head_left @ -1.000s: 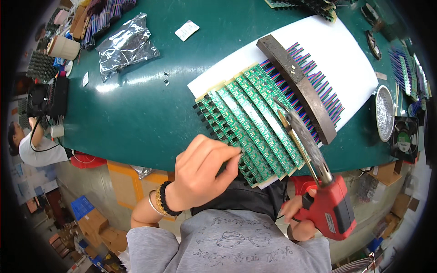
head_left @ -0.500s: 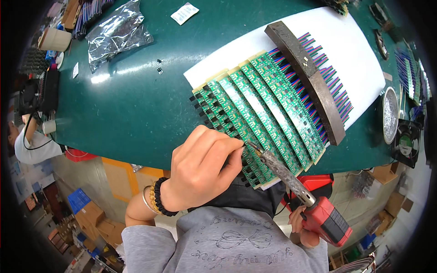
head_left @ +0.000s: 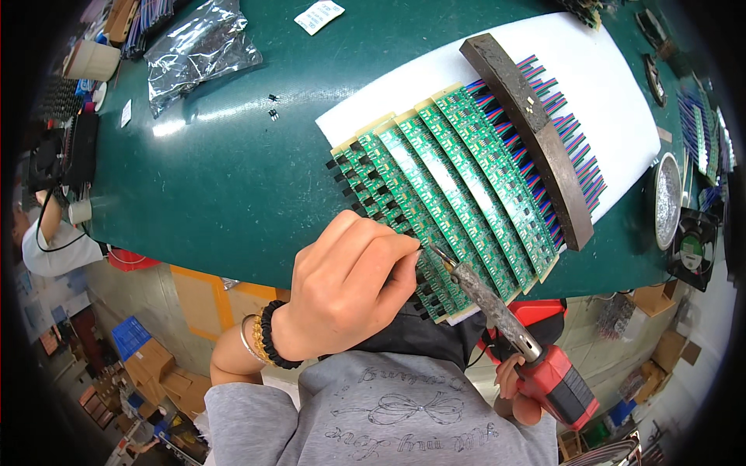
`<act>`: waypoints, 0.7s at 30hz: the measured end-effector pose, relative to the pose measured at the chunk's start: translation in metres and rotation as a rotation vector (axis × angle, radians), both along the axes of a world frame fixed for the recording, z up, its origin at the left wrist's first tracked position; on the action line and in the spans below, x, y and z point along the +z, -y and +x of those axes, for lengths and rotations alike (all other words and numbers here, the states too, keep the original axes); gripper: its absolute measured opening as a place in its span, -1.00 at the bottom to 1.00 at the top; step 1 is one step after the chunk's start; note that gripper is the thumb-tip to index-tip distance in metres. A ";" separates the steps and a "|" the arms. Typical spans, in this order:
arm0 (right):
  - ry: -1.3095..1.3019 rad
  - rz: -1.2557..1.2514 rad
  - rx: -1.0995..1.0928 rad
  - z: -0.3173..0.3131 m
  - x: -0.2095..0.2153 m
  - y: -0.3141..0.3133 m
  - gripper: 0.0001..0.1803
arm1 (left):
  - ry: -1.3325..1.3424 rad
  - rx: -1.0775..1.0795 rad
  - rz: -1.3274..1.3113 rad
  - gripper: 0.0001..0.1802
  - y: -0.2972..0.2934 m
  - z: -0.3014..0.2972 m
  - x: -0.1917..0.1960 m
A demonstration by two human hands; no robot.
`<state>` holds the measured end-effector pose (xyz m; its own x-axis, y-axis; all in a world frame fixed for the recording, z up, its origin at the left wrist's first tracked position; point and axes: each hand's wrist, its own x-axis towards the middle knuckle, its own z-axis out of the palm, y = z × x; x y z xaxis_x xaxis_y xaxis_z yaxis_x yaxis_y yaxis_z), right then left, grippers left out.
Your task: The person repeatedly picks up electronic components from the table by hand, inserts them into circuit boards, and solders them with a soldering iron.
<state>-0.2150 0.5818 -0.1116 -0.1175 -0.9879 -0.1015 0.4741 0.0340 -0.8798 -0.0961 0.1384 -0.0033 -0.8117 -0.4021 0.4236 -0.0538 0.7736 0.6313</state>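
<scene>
My right hand (head_left: pixel 514 394) is closed round the red and black handle of a soldering iron (head_left: pixel 495 311). Its thin tip points up and left, close to the fingertips of my left hand (head_left: pixel 346 286). Those left fingers are pinched together over the lower part of several overlapping green circuit boards (head_left: pixel 454 175); what they hold is too small to make out. Small black components (head_left: pixel 359 189) stick out along the boards' left edge. Striped bundles of thin wires (head_left: pixel 576 167) run from the boards under a heavy dark metal bar (head_left: pixel 536 140).
A white sheet (head_left: pixel 622 93) lies under the boards on the green table (head_left: pixel 202 198). Small black parts (head_left: pixel 273 115) and a clear plastic bag (head_left: pixel 198 58) are at the left. An oval metal dish (head_left: pixel 667 202) and a fan (head_left: pixel 694 248) stand right. Another person's sleeve (head_left: pixel 58 247) shows far left.
The view has shifted slightly. The iron's tip and my left fingertips stay close together at the boards, with both grips unchanged.
</scene>
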 end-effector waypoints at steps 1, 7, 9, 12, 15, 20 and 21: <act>-0.026 0.024 -0.026 0.001 0.001 0.000 -0.25 | 0.000 -0.001 0.001 -0.74 0.000 0.000 0.000; -0.081 0.185 -0.254 0.022 0.045 0.038 -0.21 | 0.024 0.015 0.039 -0.71 -0.001 0.001 0.001; -0.073 0.208 -0.358 0.029 0.060 0.053 -0.18 | 0.032 0.014 0.037 -0.71 -0.002 0.001 0.001; -0.103 0.199 -0.408 0.031 0.065 0.057 -0.18 | 0.003 0.004 0.005 -0.74 -0.001 0.000 -0.001; -0.021 0.172 -0.345 0.025 0.052 0.039 -0.25 | 0.003 0.001 0.011 -0.74 0.000 0.000 -0.001; 0.062 0.074 -0.196 0.016 0.023 0.006 -0.31 | 0.013 0.002 0.012 -0.74 -0.001 0.001 0.001; 0.057 0.088 -0.181 0.017 0.022 0.003 -0.30 | 0.015 0.003 0.012 -0.74 -0.001 0.000 0.001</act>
